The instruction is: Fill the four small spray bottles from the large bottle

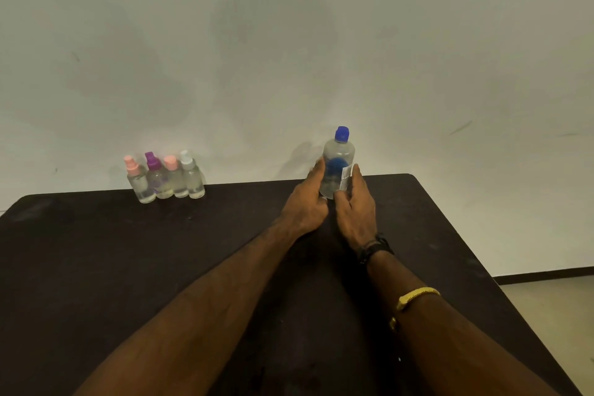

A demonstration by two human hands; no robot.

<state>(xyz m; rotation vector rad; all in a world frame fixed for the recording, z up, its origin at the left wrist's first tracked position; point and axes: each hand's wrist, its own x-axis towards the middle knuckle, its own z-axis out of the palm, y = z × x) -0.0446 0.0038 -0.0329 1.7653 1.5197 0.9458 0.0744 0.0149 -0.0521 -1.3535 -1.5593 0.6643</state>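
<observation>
Large bottle [338, 154]: where does it stand, and who has it?

— Upright on the bench [128, 267], at the far edge by the wall [289, 42]. Both hands are on its lower half. Left hand [305, 206] cups its left side, fingers [319, 169] curled against the plastic. Right hand [356, 212] grasps its right side, thumb across the front below the label.

— Opened yet?

— No. Blue cap [341, 133] sits on the neck. Not tilted; the hands hide the base.

— The four small spray bottles [165, 177]?

— Tight row, well to the left of the large bottle, along the same far edge. All upright, spray tops on: pink, purple, pink, white. Neither hand is near them.

— Anything in them?

— Clear bodies, possibly clear liquid inside. Too small and blurred to read a level. Same for the large bottle.

— Progress, then?

— My reading: no pouring is under way, since every top is closed. If the small ones are empty, everything is left: cap off, four tops off, four fills. If they are full, the job may be finished. Cannot tell which.
</observation>
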